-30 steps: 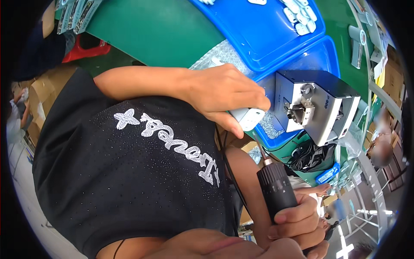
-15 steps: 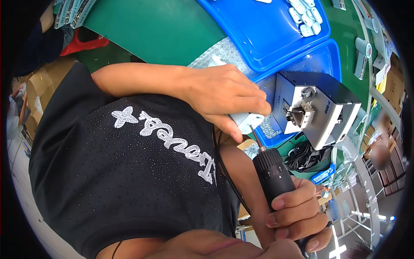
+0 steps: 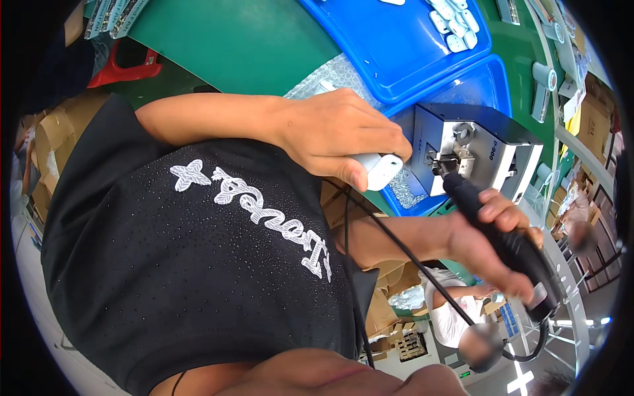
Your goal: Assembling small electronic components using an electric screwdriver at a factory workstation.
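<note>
My left hand (image 3: 340, 132) is closed around a white plastic housing (image 3: 384, 173) with a rounded end and a small hole; the rest of it is hidden under my fingers. In my right hand (image 3: 479, 247) is a black corded electric screwdriver (image 3: 470, 201), somewhat smeared by motion. Its front end is at the pick-up mouth of a boxy black-and-silver screw feeder (image 3: 505, 148); I cannot tell whether the bit touches it. Small loose screws (image 3: 404, 190) lie beside the feeder, near the white housing.
A blue tray (image 3: 403, 92) holds several white plastic parts (image 3: 456, 23) at its far end. Bubble wrap (image 3: 337, 72) lies on the green table (image 3: 231, 49). The screwdriver's black cord (image 3: 422, 264) hangs across my right forearm. Another person (image 3: 456, 310) is in the background.
My right hand has carried the screwdriver from the white housing over to the screw feeder. My left hand keeps hold of the housing, whose end is now turned more into view.
</note>
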A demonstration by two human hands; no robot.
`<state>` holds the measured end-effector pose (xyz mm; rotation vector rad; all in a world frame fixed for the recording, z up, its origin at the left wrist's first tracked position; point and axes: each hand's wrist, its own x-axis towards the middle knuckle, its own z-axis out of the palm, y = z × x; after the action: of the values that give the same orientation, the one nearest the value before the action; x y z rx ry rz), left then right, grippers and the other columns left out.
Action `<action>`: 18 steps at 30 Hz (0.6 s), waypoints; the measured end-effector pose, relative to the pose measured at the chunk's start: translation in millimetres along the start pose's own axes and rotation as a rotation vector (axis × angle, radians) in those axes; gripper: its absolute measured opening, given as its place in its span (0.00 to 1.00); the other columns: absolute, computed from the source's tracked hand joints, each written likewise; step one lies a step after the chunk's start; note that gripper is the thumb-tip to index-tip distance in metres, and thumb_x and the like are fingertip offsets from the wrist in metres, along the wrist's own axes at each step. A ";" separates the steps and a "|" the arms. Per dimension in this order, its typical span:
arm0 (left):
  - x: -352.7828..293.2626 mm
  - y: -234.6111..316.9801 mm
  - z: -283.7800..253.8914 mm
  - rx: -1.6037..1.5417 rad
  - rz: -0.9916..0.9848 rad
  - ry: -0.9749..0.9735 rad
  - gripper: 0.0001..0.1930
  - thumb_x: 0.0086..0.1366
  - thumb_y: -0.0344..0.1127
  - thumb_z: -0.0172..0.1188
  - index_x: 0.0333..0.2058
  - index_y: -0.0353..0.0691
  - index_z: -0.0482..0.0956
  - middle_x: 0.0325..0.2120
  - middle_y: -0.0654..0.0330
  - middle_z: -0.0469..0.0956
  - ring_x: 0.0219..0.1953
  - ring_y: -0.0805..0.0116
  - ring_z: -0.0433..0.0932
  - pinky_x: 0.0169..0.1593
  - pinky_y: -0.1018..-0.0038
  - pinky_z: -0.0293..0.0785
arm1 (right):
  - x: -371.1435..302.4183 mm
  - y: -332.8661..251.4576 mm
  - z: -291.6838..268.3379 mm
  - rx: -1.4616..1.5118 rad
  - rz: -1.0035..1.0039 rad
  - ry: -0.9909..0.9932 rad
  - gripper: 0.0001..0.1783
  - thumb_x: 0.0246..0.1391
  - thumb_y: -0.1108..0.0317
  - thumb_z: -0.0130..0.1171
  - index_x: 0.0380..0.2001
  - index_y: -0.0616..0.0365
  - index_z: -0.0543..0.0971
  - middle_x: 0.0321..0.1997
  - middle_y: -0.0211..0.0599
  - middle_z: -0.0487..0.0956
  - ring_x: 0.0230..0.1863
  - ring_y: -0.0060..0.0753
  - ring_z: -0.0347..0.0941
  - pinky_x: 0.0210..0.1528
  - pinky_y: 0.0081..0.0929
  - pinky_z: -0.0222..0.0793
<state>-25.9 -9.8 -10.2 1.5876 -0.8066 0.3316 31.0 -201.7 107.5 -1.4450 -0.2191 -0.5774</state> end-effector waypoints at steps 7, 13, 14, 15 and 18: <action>0.7 -1.1 -2.2 -0.023 0.010 -0.015 0.35 0.67 0.67 0.39 0.41 0.34 0.73 0.26 0.56 0.73 0.24 0.57 0.75 0.25 0.66 0.71 | -28.0 -109.8 -18.8 0.313 0.234 -0.675 0.19 0.55 0.56 0.58 0.44 0.56 0.69 0.25 0.31 0.72 0.23 0.29 0.71 0.35 0.37 0.71; -1.0 -1.3 -9.1 -0.077 -0.003 -0.023 0.33 0.67 0.65 0.43 0.41 0.33 0.73 0.26 0.55 0.73 0.24 0.56 0.74 0.25 0.65 0.70 | -28.2 -92.9 18.1 0.403 0.284 -0.705 0.16 0.62 0.59 0.44 0.47 0.57 0.68 0.22 0.40 0.72 0.20 0.39 0.70 0.27 0.43 0.74; -1.4 -0.9 -8.8 -0.067 -0.009 -0.017 0.33 0.67 0.65 0.43 0.41 0.33 0.73 0.26 0.55 0.73 0.24 0.56 0.74 0.25 0.65 0.70 | -29.3 -91.8 18.5 0.371 0.241 -0.691 0.15 0.62 0.60 0.44 0.46 0.57 0.68 0.21 0.38 0.71 0.20 0.38 0.69 0.27 0.41 0.74; -1.4 -1.6 -7.1 -0.082 0.008 -0.017 0.33 0.67 0.64 0.44 0.41 0.32 0.73 0.27 0.54 0.73 0.25 0.55 0.75 0.25 0.65 0.71 | -31.6 -86.6 19.5 0.382 0.243 -0.700 0.15 0.62 0.60 0.44 0.46 0.57 0.68 0.21 0.38 0.71 0.20 0.38 0.69 0.27 0.41 0.74; -2.6 1.3 -8.4 -0.100 -0.006 -0.048 0.32 0.67 0.62 0.46 0.42 0.31 0.72 0.28 0.53 0.73 0.26 0.52 0.75 0.27 0.64 0.71 | -41.2 -63.7 24.7 0.492 -0.006 -0.577 0.21 0.52 0.59 0.63 0.42 0.58 0.68 0.23 0.25 0.70 0.19 0.21 0.70 0.28 0.25 0.69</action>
<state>-26.6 -1.0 -9.2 1.5095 -0.8426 0.2456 -30.5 -169.1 146.5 -1.0946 -0.7660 -0.0789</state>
